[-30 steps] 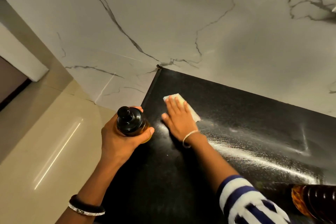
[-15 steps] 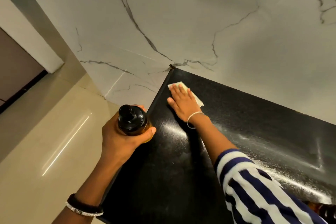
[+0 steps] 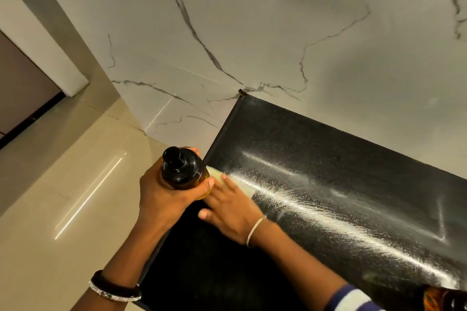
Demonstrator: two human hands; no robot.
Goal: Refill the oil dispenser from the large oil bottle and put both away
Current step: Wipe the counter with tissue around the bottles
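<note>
Marble wall (image 3: 252, 33), white with grey veins, is filling the top of the view, and a beige floor (image 3: 63, 184) is shining at the left. A black counter (image 3: 341, 159) is stretching from the wall's foot to the lower right, glinting with a streaked band of light. The left hand (image 3: 161, 197) is gripping the dispenser (image 3: 183, 171) round its body at the counter's left edge, black cap up. The right hand (image 3: 230, 212) is lying flat, fingers straight, pressing a pale cloth (image 3: 241, 184) onto the counter just beside the dispenser. A striped sleeve (image 3: 351, 298) is showing at the bottom. The bottle (image 3: 444, 298) is peeking in at the bottom right corner, only an amber part in view. A thin bangle (image 3: 254, 231) is circling the right wrist.
</note>
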